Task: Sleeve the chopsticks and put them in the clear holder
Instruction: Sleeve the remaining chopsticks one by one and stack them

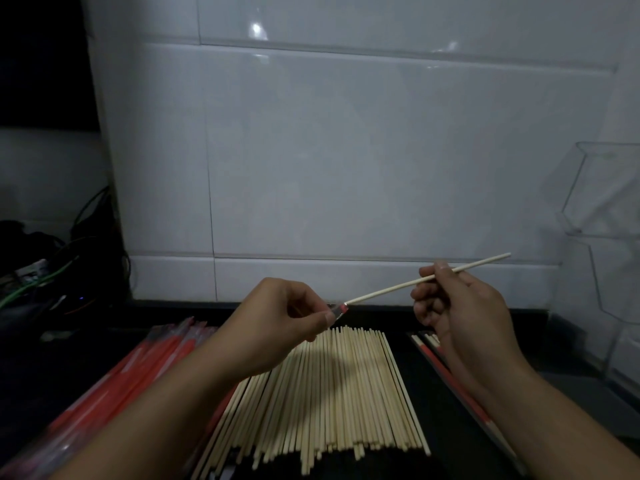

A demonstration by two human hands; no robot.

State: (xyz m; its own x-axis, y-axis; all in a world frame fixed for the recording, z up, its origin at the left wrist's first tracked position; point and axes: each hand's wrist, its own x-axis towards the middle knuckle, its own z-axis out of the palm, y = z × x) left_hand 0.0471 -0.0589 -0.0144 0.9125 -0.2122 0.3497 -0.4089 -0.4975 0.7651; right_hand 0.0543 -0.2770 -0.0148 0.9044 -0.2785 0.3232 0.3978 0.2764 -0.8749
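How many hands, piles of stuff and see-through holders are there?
Hands: 2, left hand, right hand
Piles: 2, bare chopsticks, red sleeves
Clear holder: 1
Total: 5

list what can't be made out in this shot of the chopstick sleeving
Head view only:
- Sleeve: only its mouth shows; the rest is hidden in the left hand.
- Clear holder: cut off by the right edge; contents cannot be told.
- Sleeved pair on the right: largely covered by the right hand and forearm.
- Red sleeve stack: dim, partly behind the left arm; count unreadable.
- Cables at far left: too dark to identify.
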